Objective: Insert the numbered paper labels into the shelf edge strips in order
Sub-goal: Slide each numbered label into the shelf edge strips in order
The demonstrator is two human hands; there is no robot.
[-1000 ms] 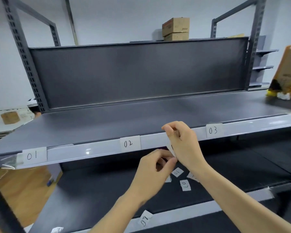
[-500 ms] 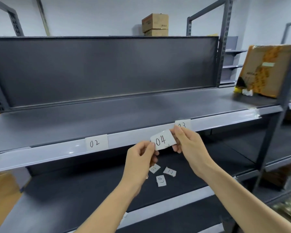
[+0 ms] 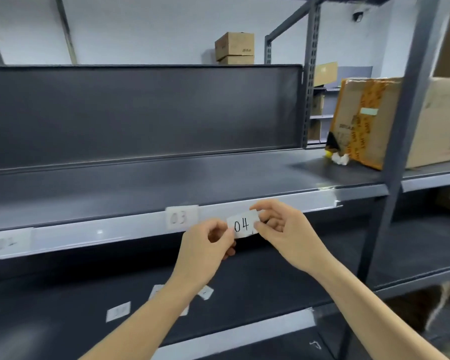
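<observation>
Mid-frame, the left hand (image 3: 205, 245) and right hand (image 3: 283, 229) pinch the 04 label (image 3: 242, 224) against the edge strip (image 3: 115, 233).

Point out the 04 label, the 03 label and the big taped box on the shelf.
04 label (image 3: 242, 225): head view, on the handwritten digits at its middle.
03 label (image 3: 181, 217): head view, on its face inside the edge strip.
Taped box (image 3: 361, 120): head view, on its front side.
</observation>
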